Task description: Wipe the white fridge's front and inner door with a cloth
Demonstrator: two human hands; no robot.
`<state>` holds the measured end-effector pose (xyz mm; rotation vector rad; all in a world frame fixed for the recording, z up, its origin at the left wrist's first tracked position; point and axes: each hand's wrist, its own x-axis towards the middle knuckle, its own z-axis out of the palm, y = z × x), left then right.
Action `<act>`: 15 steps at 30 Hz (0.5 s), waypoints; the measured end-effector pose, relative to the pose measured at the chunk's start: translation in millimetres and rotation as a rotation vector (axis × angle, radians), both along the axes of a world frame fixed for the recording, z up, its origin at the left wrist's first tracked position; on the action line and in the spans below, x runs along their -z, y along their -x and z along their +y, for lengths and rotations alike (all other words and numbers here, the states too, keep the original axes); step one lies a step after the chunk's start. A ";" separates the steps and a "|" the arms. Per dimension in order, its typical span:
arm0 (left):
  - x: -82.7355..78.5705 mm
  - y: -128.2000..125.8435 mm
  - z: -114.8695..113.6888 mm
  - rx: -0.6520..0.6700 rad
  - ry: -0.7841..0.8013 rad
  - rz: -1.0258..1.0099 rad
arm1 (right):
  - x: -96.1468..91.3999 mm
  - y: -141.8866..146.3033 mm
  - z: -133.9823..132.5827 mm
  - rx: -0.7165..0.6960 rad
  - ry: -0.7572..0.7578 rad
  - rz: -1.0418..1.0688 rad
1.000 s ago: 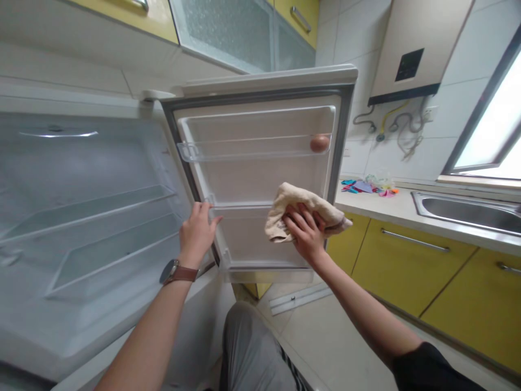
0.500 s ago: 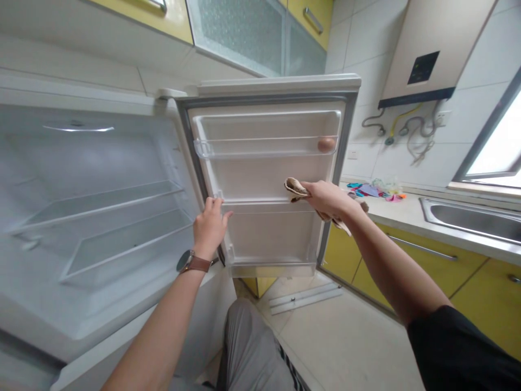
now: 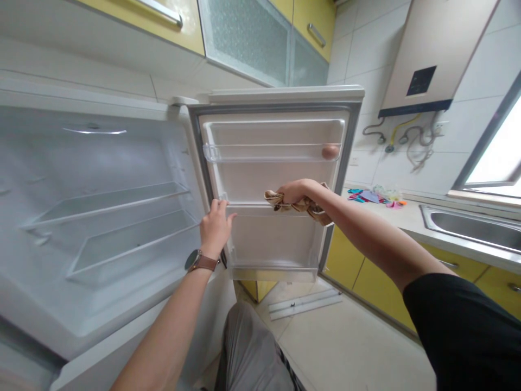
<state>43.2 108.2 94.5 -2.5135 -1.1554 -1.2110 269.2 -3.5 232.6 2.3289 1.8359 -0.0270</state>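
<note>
The white fridge door [image 3: 277, 239] stands open in front of me. My right hand [image 3: 293, 191] is closed on a beige cloth [image 3: 303, 205] and presses it along the rail of the door's lower shelf [image 3: 260, 208]. At the left end of that shelf, by the hinge side, my left hand [image 3: 215, 228] grips the door's inner edge; a brown-strapped watch sits on its wrist. One brown egg [image 3: 330, 151] lies at the right end of the door's upper shelf [image 3: 264, 153].
The fridge interior [image 3: 101, 217] with two clear shelves is at the left. Yellow cabinets [image 3: 366, 271] and a counter with colourful clips [image 3: 368, 195] run to the right, ending at a steel sink [image 3: 472, 228]. A water heater [image 3: 431, 60] hangs above. A white strip [image 3: 305, 303] lies on the floor.
My right hand has carried the cloth up from the lower door panel to the shelf rail and slid it left along it. My left hand stays on the door's edge.
</note>
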 end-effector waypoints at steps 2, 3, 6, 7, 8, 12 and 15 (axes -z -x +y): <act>3.2 -0.3 3.2 0.038 0.016 -0.048 | -0.3 9.5 7.6 -0.062 0.055 -0.034; 5.5 -0.3 5.5 0.061 0.029 -0.093 | -0.6 15.3 12.0 -0.080 0.061 -0.039; 15.8 -0.6 14.8 0.160 0.091 -0.334 | -1.8 34.5 27.2 -0.093 0.043 -0.033; 20.1 -1.0 18.5 0.209 0.125 -0.436 | -2.1 40.7 32.7 -0.101 0.033 -0.024; 24.6 -1.6 22.3 0.264 0.165 -0.534 | -2.2 46.5 38.2 -0.112 0.017 0.002; 40.6 -5.0 33.1 0.461 0.293 -0.743 | -0.6 66.5 61.2 -0.160 -0.076 0.175; 46.8 -5.3 33.0 0.502 0.317 -0.766 | 3.0 81.2 80.1 -0.191 -0.153 0.241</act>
